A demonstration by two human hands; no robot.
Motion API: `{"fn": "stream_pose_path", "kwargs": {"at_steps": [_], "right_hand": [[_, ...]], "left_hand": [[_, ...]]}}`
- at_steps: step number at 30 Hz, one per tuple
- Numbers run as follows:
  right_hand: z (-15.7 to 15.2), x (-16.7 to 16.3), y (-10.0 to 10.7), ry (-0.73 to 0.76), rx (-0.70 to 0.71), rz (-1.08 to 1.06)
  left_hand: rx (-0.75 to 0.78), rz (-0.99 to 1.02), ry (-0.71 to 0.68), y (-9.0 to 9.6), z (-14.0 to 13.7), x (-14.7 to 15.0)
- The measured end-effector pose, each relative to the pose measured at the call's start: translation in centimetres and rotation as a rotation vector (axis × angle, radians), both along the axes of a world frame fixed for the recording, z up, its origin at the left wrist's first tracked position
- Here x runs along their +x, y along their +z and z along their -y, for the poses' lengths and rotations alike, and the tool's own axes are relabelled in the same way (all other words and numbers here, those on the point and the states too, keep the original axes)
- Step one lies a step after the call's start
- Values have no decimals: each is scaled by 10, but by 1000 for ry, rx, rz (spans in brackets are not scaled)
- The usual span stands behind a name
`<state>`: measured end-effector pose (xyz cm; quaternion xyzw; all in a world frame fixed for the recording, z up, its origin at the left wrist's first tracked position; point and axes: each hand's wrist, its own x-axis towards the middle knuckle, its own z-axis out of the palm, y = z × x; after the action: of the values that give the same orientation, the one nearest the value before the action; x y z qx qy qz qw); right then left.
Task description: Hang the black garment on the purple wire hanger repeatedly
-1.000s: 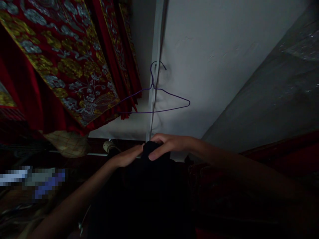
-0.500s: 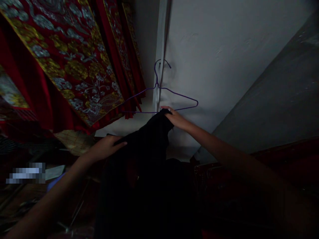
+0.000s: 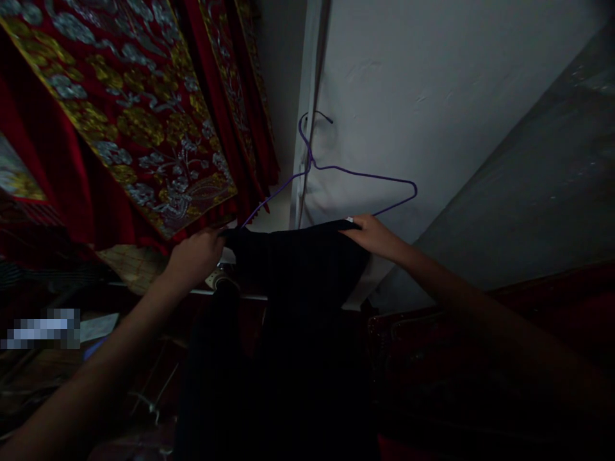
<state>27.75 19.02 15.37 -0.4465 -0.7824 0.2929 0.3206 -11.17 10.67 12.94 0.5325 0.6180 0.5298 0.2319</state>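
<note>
A black garment (image 3: 298, 269) hangs stretched between my two hands, its upper edge nearly level. My left hand (image 3: 199, 253) is closed on its left upper corner. Farther right, my right hand (image 3: 372, 234) pinches the other upper end, where a small white tag shows. Just behind the cloth a purple hanger (image 3: 365, 173) hangs tilted by its hook at a pale vertical edge. The garment hides much of the hanger's bottom bar, and I cannot tell whether the cloth is over it. The garment's lower part fades into darkness.
Red embroidered cloths (image 3: 144, 128) with gold and silver patterns hang at the upper left. A pale wall or door panel (image 3: 384, 83) stands behind the hanger. Dim clutter, including a pale flat item (image 3: 98, 328), lies at lower left. A dark red surface (image 3: 552, 301) is at right.
My hands have spread the garment's top edge: the left moved up, the right moved to the right. The hanger has tilted, its right end shifting right and slightly up.
</note>
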Motion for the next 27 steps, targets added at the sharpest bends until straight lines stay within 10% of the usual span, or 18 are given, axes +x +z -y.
{"fn": "stream_pose_path", "kwargs": {"at_steps": [12,23,27], "right_hand": [[39,-27,2,229,143,2],[41,-7,-111,-558,417,-427],[34,-15,-120,-777,422,-439]], "left_hand": [[412,-389,-169,64,-27,65],[439,-442,-122,65,-22,70],[461,-494,-110,66,-24,66]]}}
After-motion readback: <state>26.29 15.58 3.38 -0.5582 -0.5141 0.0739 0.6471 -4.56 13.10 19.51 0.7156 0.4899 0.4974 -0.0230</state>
